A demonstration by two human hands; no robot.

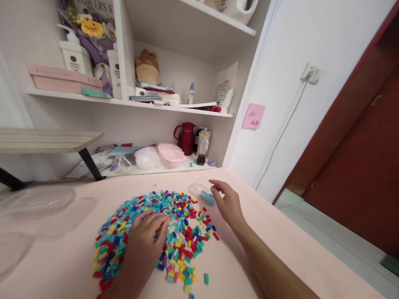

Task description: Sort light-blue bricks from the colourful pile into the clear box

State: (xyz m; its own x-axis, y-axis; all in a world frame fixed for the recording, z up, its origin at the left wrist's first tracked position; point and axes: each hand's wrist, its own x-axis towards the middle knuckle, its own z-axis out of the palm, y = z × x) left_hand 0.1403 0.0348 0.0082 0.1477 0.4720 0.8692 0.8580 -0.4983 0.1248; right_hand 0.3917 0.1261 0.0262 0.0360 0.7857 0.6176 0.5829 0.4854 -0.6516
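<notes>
A wide heap of small coloured plastic bricks, blue, red, green, yellow and pink, lies on the pale pink table. My left hand rests on the middle of the heap, fingers curled down onto the bricks. My right hand hovers at the heap's far right edge, fingers loosely bent and apart, right beside a small clear plastic container that holds several light blue bricks. Whether the fingertips touch the container is unclear.
Clear plastic lids or trays lie on the table's left side. Behind, a low ledge carries a pink lidded box, a dark red jug and bottles. A bench juts in at left. A dark red door stands at right.
</notes>
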